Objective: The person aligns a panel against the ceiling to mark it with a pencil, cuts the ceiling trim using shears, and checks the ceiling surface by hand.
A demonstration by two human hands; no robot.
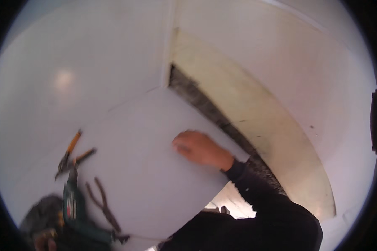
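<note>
My right hand (202, 149), in a dark sleeve, is over the right part of a white panel (138, 138). Its fingers are curled in and blurred; whether they hold anything is hidden. At the lower left rim, only a bit of my left hand (45, 243) shows, beside a dark pouch (42, 213) with yellowish pieces. Next to it lies a green power drill (74, 205). Beyond the drill are orange-handled snips (67, 161), jaws toward the left. Rusty pincers (103, 204) rest right of the drill.
Pale walls (92, 54) meet in a corner behind the panel. A dark, rough gap (213, 111) runs along the panel's right edge, below a yellowish wall band (238, 104). A dark object (375, 121) is at the far right. Brighter floor (232, 201) shows below my right arm.
</note>
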